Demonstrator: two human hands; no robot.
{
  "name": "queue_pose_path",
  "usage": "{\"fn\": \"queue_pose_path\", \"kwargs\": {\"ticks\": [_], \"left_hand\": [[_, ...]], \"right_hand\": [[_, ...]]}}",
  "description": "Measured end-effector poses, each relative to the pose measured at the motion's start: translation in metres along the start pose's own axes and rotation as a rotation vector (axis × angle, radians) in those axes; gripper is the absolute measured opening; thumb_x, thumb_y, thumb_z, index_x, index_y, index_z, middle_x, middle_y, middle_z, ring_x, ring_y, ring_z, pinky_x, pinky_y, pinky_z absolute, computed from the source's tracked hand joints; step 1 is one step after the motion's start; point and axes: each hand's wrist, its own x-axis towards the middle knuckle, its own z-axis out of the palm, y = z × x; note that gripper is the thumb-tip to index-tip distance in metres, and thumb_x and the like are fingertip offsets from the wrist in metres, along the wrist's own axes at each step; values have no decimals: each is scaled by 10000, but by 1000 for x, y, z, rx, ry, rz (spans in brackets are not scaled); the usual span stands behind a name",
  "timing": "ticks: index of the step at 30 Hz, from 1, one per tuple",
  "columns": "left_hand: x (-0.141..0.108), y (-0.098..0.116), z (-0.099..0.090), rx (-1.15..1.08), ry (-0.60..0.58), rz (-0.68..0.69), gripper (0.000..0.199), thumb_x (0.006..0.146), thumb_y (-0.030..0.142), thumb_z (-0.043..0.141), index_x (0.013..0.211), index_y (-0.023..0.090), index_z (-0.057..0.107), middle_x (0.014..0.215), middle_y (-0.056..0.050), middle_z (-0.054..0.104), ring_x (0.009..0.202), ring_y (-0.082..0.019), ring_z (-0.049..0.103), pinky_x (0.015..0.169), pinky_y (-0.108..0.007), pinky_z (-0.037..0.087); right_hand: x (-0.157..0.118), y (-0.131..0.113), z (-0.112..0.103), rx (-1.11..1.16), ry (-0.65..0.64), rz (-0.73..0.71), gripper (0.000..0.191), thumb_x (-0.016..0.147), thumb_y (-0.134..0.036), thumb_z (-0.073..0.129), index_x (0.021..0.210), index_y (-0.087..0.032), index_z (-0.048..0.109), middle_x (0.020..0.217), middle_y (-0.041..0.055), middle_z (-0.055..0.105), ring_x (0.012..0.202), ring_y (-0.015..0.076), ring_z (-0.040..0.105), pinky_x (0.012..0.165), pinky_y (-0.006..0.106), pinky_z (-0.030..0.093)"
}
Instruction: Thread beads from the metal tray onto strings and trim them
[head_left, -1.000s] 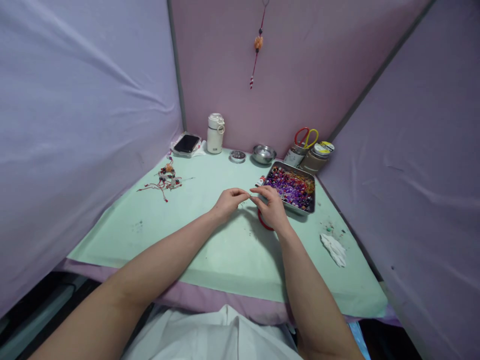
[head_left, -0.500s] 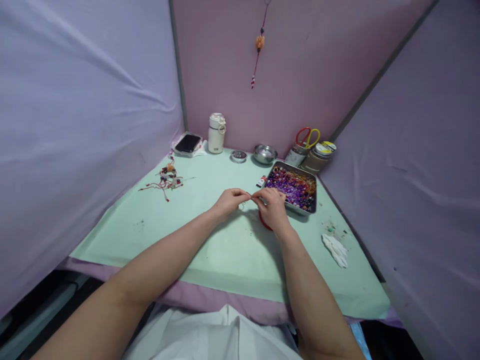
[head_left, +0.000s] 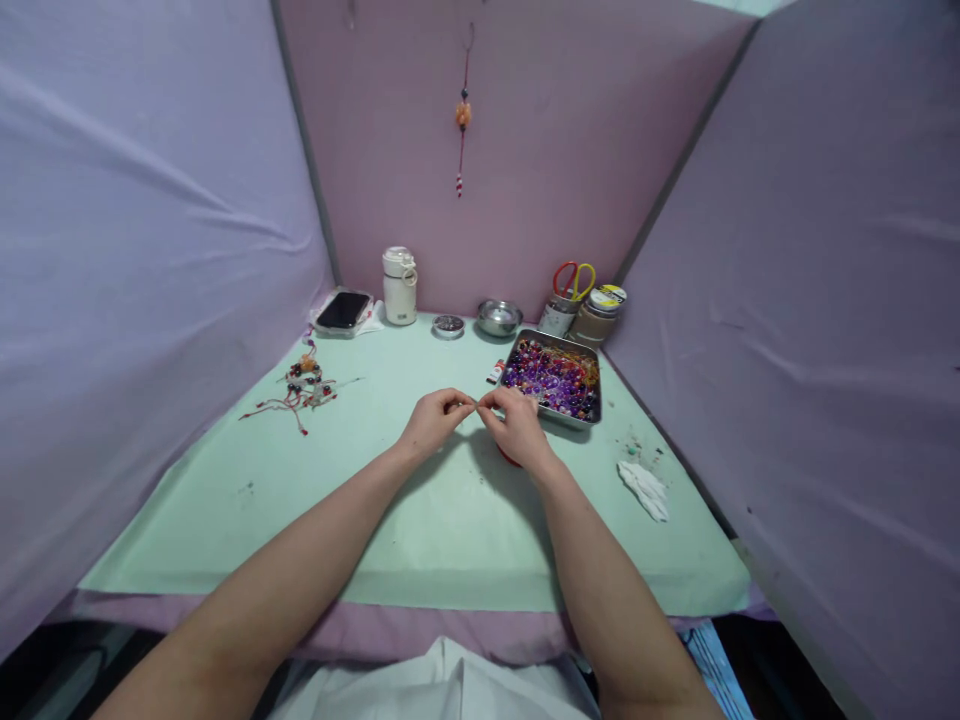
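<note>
Beaded red cords (head_left: 306, 385) lie near the left edge of the table (head_left: 450, 570), a phone (head_left: 343, 311) rests at its far left corner, and a white bottle (head_left: 400, 287) stands on the far edge. Over the middle, the left hand (head_left: 433, 422) has thumb and forefinger pinched together on a tiny item (head_left: 475, 405) (too small to make out), which sits where its fingertips meet those of the right hand (head_left: 517, 430), likewise pinched. Partly hidden beneath the right hand is something red (head_left: 509, 457). Just right of it, a metal tray (head_left: 574, 422) holds purple and red beads (head_left: 555, 380); a white cloth (head_left: 643, 490) lies near the right edge.
</note>
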Motion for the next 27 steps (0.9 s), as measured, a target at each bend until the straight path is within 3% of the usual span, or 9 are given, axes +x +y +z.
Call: {"fn": "queue_pose_path", "kwargs": {"ticks": [5,8,10,13,18,21,27], "left_hand": [[-3,2,0,69,-3,21,225,762,371,555,787,175,662,542,49,396,553,-113,358,563,-250,291],[-4,2,0,63,6,10,215,766,365,556,782,175,656,551,47,404,555,-114,363,564,-252,299],[-4,2,0,57,2,-5,221,767,373,559,782,177,658,546,46,396,546,-114,352,552,-254,294],[-4,2,1,43,13,-19,220,766,376,568,782,177,662,543,47,383,539,-111,342,546,-254,295],[-6,5,2,29,22,-31,227,769,377,569,785,171,664,538,52,368,540,-109,340,556,-256,297],[-6,2,4,30,31,-34,239,770,387,568,789,169,664,536,54,365,539,-108,338,556,-253,290],[-5,-5,6,30,57,-13,224,761,375,569,775,172,662,544,52,378,555,-114,351,571,-255,299]], "right_hand": [[-1,-1,1,-12,-32,37,119,849,-258,512,808,-221,617,883,20,679,930,205,559,844,359,288],[-3,-5,-11,-19,-60,57,127,837,-317,565,913,-230,620,958,30,681,940,213,570,835,359,299],[-5,-6,-27,-43,-73,54,177,832,-335,586,973,-235,621,995,42,681,932,217,580,819,356,307],[-2,3,-62,-110,-57,61,109,821,-263,596,913,-248,652,914,20,700,859,201,601,798,347,313],[25,50,-109,-295,12,240,106,799,-230,597,861,-242,682,877,16,714,823,200,611,724,302,350],[50,76,-108,-389,-43,316,137,796,-234,592,889,-240,692,922,24,718,874,205,615,726,292,360],[84,103,-71,-493,-231,347,151,778,-212,608,885,-255,705,993,39,709,983,242,610,832,348,379]]}}
